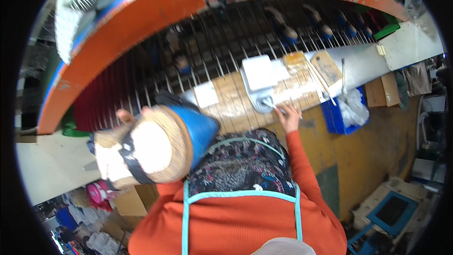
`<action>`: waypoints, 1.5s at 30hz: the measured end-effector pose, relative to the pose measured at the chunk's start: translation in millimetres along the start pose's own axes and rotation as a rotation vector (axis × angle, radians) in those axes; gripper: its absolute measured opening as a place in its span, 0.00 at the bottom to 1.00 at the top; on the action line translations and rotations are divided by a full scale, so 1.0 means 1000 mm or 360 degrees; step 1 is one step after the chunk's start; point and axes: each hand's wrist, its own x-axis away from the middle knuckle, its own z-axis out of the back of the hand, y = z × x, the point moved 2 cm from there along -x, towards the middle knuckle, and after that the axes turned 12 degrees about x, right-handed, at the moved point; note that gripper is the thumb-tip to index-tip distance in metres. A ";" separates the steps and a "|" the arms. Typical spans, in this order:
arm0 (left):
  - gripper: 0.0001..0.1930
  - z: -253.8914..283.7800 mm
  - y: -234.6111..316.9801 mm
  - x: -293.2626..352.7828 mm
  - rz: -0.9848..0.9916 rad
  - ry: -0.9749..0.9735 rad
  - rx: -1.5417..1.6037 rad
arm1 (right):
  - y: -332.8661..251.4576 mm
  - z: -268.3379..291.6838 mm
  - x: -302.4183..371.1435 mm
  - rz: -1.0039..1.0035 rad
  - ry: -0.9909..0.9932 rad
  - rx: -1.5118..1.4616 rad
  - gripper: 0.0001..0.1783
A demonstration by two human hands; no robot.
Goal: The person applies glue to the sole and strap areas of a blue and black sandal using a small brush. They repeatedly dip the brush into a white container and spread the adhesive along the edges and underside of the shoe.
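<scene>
On the left, close up, a shoe (184, 132) on a blue last has a rope-wrapped sole, a pale face turned up and a dark strap across it. My left hand (126, 117) is closed around it from the far side; only some fingertips show, and the rest is hidden behind the shoe. My right hand (289, 117) pinches a thin pale-handled brush (270, 103), whose tip is in the mouth of a white glue pot (259, 73). What is in the pot is too small to tell.
The pot stands on a taped brown board (229, 99) beside a metal-rod rack (212, 59). Several shoes on lasts (289, 35) lie farther back under an orange curved hood (137, 12). A blue bin (332, 115) with plastic bags hangs at the right edge.
</scene>
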 end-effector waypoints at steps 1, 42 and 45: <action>0.46 -0.002 0.000 0.000 0.0024 -0.0024 -0.0015 | 0.006 -0.002 0.002 -0.0087 -0.0127 -0.0076 0.09; 0.33 -0.007 0.012 0.029 -0.0195 -0.0192 0.0024 | 0.042 -0.024 -0.022 -0.0482 -0.0867 -0.1290 0.09; 0.35 -0.006 0.018 0.033 -0.0203 -0.0250 -0.0009 | 0.043 -0.026 -0.021 -0.0491 -0.0858 -0.1320 0.09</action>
